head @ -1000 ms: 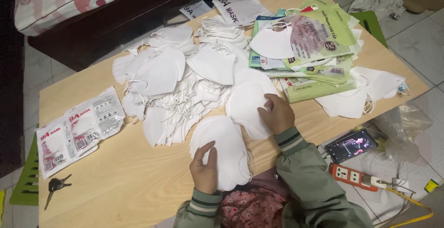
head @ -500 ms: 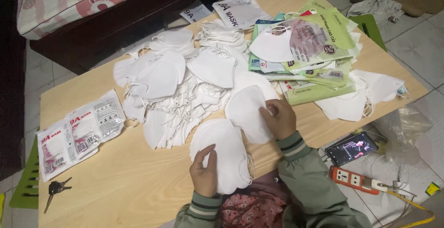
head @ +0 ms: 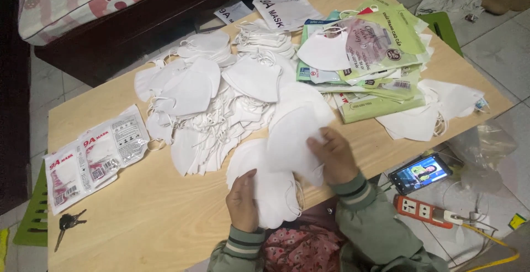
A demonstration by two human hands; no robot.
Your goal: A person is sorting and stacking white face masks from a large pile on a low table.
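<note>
Right hand [head: 334, 156] gripping white folded fabric face mask [head: 295, 134], left hand [head: 243, 200] pressing flat on neat white mask stack [head: 270, 195] at six o'clock; keeping edges aligned, lowering squarely.

One low wooden table [head: 165, 222]; two sealed white mask packets [head: 91, 159]; one key bunch [head: 66, 225]; one lit smartphone [head: 420, 172]; one orange power strip [head: 422, 211].

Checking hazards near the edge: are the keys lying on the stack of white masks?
No, the keys lie on bare wood at the table's near left corner, apart from the white masks.
</note>
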